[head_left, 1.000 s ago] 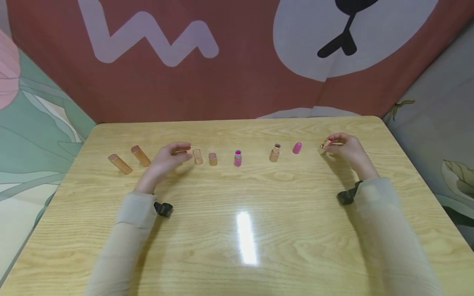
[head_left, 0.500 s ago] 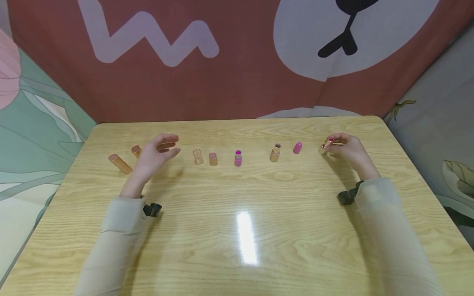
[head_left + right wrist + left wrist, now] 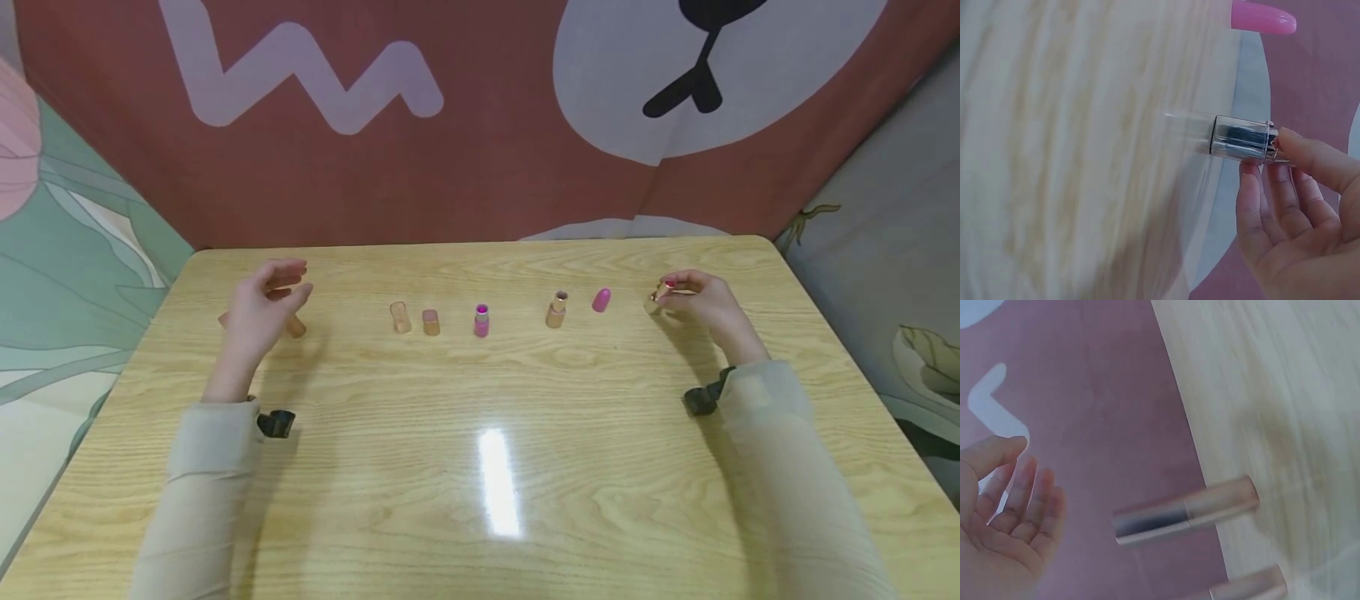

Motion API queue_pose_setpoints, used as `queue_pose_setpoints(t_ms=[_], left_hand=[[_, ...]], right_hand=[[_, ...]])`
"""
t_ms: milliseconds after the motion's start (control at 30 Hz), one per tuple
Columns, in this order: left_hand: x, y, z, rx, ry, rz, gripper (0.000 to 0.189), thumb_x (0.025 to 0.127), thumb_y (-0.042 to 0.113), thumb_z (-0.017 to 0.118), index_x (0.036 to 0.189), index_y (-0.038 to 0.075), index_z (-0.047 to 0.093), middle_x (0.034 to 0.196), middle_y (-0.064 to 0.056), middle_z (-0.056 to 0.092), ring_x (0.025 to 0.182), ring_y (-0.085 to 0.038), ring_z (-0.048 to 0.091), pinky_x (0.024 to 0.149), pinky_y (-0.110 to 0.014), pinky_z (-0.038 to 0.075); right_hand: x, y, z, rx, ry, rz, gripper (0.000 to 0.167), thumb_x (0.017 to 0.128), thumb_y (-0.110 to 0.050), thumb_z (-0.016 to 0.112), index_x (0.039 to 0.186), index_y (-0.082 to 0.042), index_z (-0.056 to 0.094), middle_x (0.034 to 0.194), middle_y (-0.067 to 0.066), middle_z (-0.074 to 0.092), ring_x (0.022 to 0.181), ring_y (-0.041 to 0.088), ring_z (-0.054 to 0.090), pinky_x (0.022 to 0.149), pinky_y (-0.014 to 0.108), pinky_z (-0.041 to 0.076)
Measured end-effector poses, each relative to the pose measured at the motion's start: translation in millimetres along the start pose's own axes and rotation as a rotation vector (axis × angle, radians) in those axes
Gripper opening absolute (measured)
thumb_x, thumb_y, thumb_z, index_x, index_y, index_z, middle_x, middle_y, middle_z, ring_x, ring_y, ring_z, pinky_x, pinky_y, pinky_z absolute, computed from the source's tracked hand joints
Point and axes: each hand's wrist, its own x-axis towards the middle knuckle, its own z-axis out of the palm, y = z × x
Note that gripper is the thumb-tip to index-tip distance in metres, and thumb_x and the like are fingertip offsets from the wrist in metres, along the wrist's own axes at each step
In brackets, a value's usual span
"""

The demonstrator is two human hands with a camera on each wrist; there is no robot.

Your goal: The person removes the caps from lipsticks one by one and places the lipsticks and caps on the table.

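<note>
Where the worktop point(image 3: 405, 483) nears its far right corner, we see the right hand point(image 3: 701, 307), whose fingers pinch a metallic lipstick point(image 3: 1241, 139) near its upper end. To do this well, we should press lightly and hold the base steady. By the far left corner, the left hand point(image 3: 258, 312) has loosely curved fingers and grips nothing; beside it are two long tubes point(image 3: 1186, 511), whose contents we cannot tell. Along the far edge's middle, a gold holder point(image 3: 556, 311) shows a dark mouth, and a pink holder point(image 3: 482, 327) shows magenta within its rim.

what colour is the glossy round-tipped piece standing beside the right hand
Bright pink: the glossy round-tipped piece shows best in the right wrist view.
</note>
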Motion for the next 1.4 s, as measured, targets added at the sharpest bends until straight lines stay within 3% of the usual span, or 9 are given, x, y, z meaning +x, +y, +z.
queue_pose_setpoints(t_ms=[200,367,567,900,1367,1400], left_hand=[[0.0,-10.5,-8.6,0.027,0.101,-0.024,0.038,0.095,0.023,0.058,0.128,0.005,0.057,0.128,-0.015,0.060,0.106,0.001,0.054,0.087,-0.012,0.044],[-3.5,-14.3,-15.9,0.074,0.130,-0.018,0.037,0.095,0.020,0.058,0.129,0.004,0.056,0.127,-0.019,0.059,0.113,-0.020,0.056,0.088,-0.018,0.046],[-5.5,-18.9,-23.1,0.139,0.089,0.022,0.039,0.094,0.016,0.060,0.129,-0.001,0.055,0.130,-0.022,0.058,0.118,-0.035,0.054,0.093,-0.038,0.049],[-5.8,-22.4,-23.3,0.190,0.035,0.045,0.042,0.094,0.012,0.059,0.131,-0.007,0.051,0.132,-0.030,0.051,0.118,-0.045,0.050,0.093,-0.056,0.046],[-4.1,-30.6,-19.9,0.228,0.000,0.004,0.036,0.094,0.007,0.057,0.126,-0.008,0.054,0.129,-0.031,0.053,0.116,-0.045,0.052,0.091,-0.055,0.048],[-3.8,-30.5,-19.8,0.232,-0.008,-0.001,0.036,0.094,0.007,0.057,0.126,-0.008,0.055,0.128,-0.031,0.054,0.114,-0.045,0.053,0.087,-0.048,0.053]], right_hand=[[-1.8,-1,-1,0.001,-0.005,-0.009,0.021,0.088,-0.007,0.067,0.106,-0.013,0.059,0.080,-0.031,0.058,0.081,-0.013,0.054,0.068,0.006,0.045],[-0.8,-3,-1,-0.055,-0.020,0.024,0.035,0.090,-0.012,0.066,0.121,-0.001,0.053,0.081,-0.031,0.055,0.079,-0.013,0.053,0.069,0.009,0.048],[0.0,-4,-1,-0.085,-0.032,0.042,0.047,0.092,-0.014,0.064,0.130,0.006,0.046,0.082,-0.032,0.053,0.080,-0.013,0.052,0.071,0.011,0.050],[-0.7,-5,-1,-0.076,-0.039,0.044,0.045,0.092,-0.015,0.064,0.129,0.005,0.047,0.084,-0.031,0.053,0.080,-0.011,0.052,0.072,0.012,0.051],[3.7,-2,0,-0.072,-0.038,0.067,0.047,0.091,-0.018,0.065,0.130,0.002,0.047,0.083,-0.032,0.054,0.080,-0.012,0.052,0.072,0.011,0.050],[3.7,-2,0,-0.073,-0.039,0.067,0.047,0.091,-0.017,0.065,0.130,0.002,0.047,0.083,-0.032,0.054,0.080,-0.012,0.052,0.072,0.011,0.050]])
